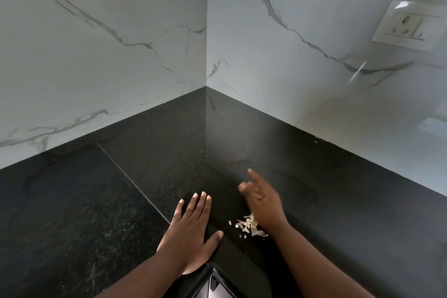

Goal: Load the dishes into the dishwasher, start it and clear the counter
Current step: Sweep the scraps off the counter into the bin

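Sweeping peels (250,225) w/ blurred right hand (262,203), fingers loosely spread, left hand (191,227) flat, fingers straight, on counter (72,213); risk: bits scatter off edge.

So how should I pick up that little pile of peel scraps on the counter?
The peel scraps are thin loose flakes lying flat, so a pinch likely won't hold them. Sweep them with the right hand from the right toward the counter edge, into the cupped left hand.
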A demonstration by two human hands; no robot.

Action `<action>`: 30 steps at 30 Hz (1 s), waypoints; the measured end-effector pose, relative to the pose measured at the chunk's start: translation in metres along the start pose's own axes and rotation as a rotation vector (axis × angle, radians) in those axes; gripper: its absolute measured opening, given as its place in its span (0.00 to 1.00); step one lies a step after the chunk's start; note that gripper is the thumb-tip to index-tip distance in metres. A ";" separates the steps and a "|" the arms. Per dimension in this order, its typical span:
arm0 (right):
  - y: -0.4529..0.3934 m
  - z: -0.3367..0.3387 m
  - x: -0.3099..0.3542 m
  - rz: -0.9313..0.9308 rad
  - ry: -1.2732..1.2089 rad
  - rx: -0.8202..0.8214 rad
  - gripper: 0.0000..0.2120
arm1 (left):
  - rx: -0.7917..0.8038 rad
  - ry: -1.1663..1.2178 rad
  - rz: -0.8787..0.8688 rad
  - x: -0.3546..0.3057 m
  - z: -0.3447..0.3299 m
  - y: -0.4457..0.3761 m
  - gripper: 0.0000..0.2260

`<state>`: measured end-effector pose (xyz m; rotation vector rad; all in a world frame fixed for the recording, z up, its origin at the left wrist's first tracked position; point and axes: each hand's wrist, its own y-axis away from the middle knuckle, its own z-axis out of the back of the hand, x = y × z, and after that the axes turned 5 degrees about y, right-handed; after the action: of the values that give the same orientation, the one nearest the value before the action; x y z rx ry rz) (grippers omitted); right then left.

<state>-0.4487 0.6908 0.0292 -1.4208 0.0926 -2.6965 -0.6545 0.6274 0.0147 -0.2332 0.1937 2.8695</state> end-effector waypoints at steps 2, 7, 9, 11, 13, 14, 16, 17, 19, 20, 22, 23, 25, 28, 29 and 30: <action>-0.016 0.009 0.005 -0.092 -0.188 -0.211 0.06 | 0.005 0.002 0.002 0.000 0.000 0.000 0.37; -0.027 0.008 -0.014 0.112 0.418 0.288 0.20 | 0.010 -0.015 0.007 0.001 -0.001 0.000 0.37; -0.019 0.002 -0.018 0.230 0.522 0.382 0.23 | -0.001 -0.016 0.008 0.001 0.000 -0.001 0.36; -0.004 0.002 -0.015 0.315 0.525 0.420 0.24 | -0.011 -0.007 0.010 0.002 -0.001 -0.001 0.35; 0.015 0.003 -0.012 0.380 0.528 0.460 0.23 | -0.036 0.014 -0.002 0.003 -0.003 0.000 0.33; 0.026 0.004 -0.011 0.401 0.517 0.468 0.23 | -0.050 0.039 -0.010 0.002 -0.002 0.001 0.33; 0.048 0.006 -0.009 0.428 0.488 0.502 0.23 | -0.070 0.095 -0.035 0.000 0.003 0.004 0.31; 0.060 0.007 -0.008 0.442 0.476 0.518 0.23 | -0.081 0.135 -0.057 -0.002 0.006 0.009 0.30; 0.081 0.010 -0.009 0.489 0.455 0.522 0.23 | -0.141 0.334 -0.077 -0.012 0.008 0.025 0.27; 0.090 0.011 -0.011 0.501 0.434 0.524 0.22 | -0.195 0.534 -0.058 -0.021 0.007 0.039 0.25; 0.103 0.014 -0.015 0.446 0.294 0.495 0.19 | -0.358 1.089 0.100 -0.051 0.001 0.072 0.15; 0.107 0.016 -0.014 0.337 0.142 0.441 0.16 | -0.404 1.373 0.259 -0.062 -0.004 0.087 0.11; 0.107 0.020 -0.006 0.080 -0.220 0.259 0.13 | -0.331 1.876 0.656 -0.071 -0.021 0.105 0.22; 0.090 0.026 0.000 -0.091 -0.433 -0.020 0.12 | 0.126 2.235 0.935 -0.072 -0.041 0.129 0.18; 0.084 0.029 0.003 -0.105 -0.404 -0.040 0.12 | 0.287 2.261 0.905 -0.072 -0.046 0.132 0.18; 0.076 0.032 0.006 -0.089 -0.321 -0.028 0.12 | 0.411 2.265 0.871 -0.070 -0.053 0.131 0.19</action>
<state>-0.4215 0.6138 0.0452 -1.8854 0.0437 -2.5009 -0.6150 0.4768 -0.0106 -3.3991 1.2751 1.1791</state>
